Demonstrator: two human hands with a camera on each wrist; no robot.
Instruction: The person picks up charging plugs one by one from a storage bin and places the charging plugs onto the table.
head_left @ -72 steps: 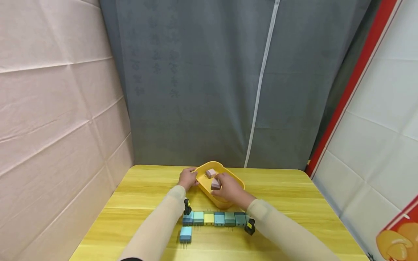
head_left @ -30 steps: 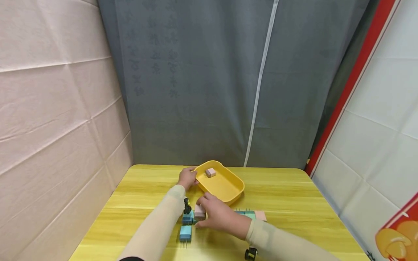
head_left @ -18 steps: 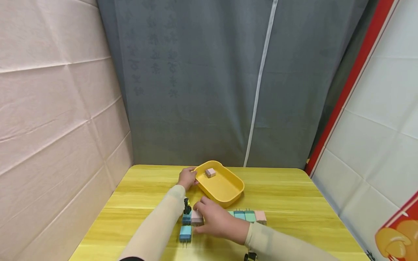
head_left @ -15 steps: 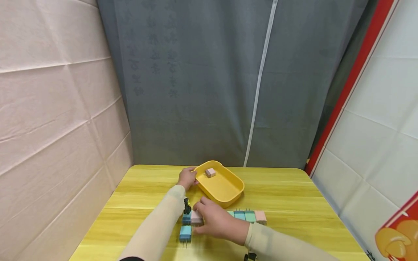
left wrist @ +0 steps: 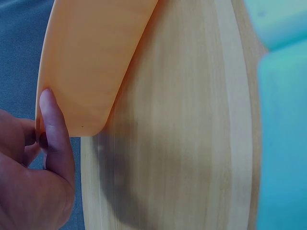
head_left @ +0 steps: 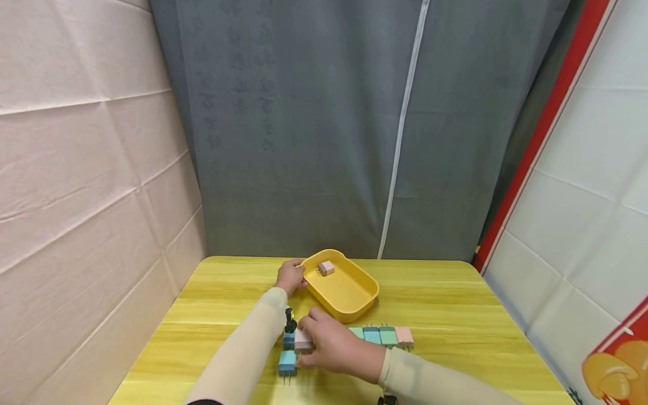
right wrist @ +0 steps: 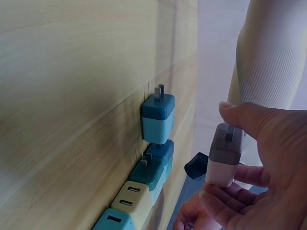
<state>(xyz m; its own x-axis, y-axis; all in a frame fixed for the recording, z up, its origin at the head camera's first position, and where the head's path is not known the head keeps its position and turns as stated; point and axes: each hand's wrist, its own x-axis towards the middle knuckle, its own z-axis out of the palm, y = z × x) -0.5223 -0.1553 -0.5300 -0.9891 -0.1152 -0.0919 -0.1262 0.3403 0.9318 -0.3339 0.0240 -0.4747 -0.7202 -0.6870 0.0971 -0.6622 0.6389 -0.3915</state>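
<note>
My right hand (head_left: pixel 336 344) pinches a pink USB charger (head_left: pixel 303 341) between thumb and fingers, above the left end of a row of chargers. In the right wrist view this charger (right wrist: pixel 223 160) shows metal prongs on its darker end. My left hand (head_left: pixel 290 277) grips the left rim of a yellow tray (head_left: pixel 349 289); in the left wrist view its thumb lies inside the tray wall (left wrist: pixel 91 67). One more pink charger (head_left: pixel 326 268) lies in the tray. A blue charger (head_left: pixel 287 363) sits in front of the row's left end. My right hand hides the row's middle.
Along the row's right part stand green and blue chargers (head_left: pixel 372 336), with a pink charger (head_left: pixel 404 336) at the end. A cream charger (right wrist: pixel 132 199) with two USB ports shows in the right wrist view. Behind the wooden table (head_left: pixel 430 315) hangs a grey curtain (head_left: pixel 304 140).
My right hand has taken the pink charger out of the tray and brought it towards me and left, over the row's left end. The left hand has stayed on the tray.
</note>
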